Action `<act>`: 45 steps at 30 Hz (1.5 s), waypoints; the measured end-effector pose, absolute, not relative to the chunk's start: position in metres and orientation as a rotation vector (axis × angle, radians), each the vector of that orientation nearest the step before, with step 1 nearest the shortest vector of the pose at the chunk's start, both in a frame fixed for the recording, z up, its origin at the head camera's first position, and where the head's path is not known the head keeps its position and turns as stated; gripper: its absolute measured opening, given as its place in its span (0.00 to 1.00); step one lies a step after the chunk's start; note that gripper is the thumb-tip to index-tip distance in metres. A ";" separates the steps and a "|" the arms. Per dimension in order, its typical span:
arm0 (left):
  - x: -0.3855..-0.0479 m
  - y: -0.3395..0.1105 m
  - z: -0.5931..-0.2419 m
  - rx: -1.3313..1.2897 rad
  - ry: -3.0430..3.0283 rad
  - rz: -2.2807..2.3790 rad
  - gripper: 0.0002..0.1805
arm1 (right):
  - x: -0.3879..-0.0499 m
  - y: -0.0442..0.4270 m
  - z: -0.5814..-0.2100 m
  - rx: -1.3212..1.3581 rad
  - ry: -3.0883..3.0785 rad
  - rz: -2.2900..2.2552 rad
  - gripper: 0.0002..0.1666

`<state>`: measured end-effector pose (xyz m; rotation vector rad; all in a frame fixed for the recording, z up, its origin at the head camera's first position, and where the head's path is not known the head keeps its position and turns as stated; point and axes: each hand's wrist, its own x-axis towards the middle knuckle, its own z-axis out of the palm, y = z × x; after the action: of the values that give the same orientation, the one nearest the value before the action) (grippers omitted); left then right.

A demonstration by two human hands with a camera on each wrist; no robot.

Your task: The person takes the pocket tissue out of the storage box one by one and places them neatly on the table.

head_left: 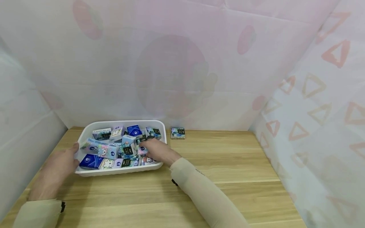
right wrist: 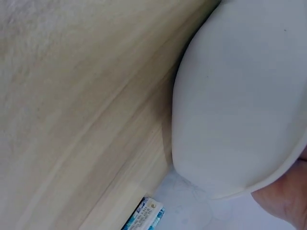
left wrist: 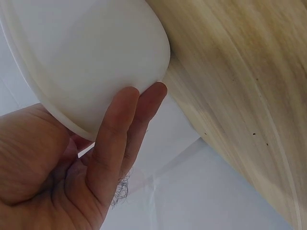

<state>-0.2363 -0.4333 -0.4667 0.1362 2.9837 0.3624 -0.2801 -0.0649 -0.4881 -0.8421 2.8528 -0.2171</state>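
Observation:
A white plastic bin (head_left: 119,171) (left wrist: 96,52) (right wrist: 235,96) full of small tissue packs stands at the left of the wooden table. My left hand (head_left: 60,163) (left wrist: 91,148) grips its left end, thumb at the rim and fingertips against the outer wall. My right hand (head_left: 160,151) (right wrist: 285,194) reaches over the right rim, fingers down among the packs beside a pink pack (head_left: 141,150); whether they hold one is hidden. Dark blue packs (head_left: 91,161), floral packs with black labels (head_left: 127,150) and light cartoon packs (head_left: 107,151) lie jumbled inside.
One floral pack (head_left: 178,133) (right wrist: 144,215) lies alone on the table (head_left: 228,158), right of the bin near the back edge. Pale printed sheets (head_left: 176,63) stand behind the table and along its left and right sides.

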 end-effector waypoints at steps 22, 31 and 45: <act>-0.235 -0.432 -0.465 0.079 2.938 0.387 0.45 | -0.282 -0.034 -0.449 -0.799 2.876 -0.408 0.31; -0.237 -0.434 -0.466 0.127 2.966 0.368 0.45 | -0.291 -0.008 -0.440 -0.728 2.905 -0.485 0.31; -0.237 -0.434 -0.469 0.139 2.994 0.359 0.44 | -0.304 0.037 -0.439 -0.700 2.909 -0.732 0.27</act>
<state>-0.2369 -0.4340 -0.4690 0.1388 2.9940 0.3585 -0.3040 0.0375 -0.4390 -0.7000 2.9093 -0.7322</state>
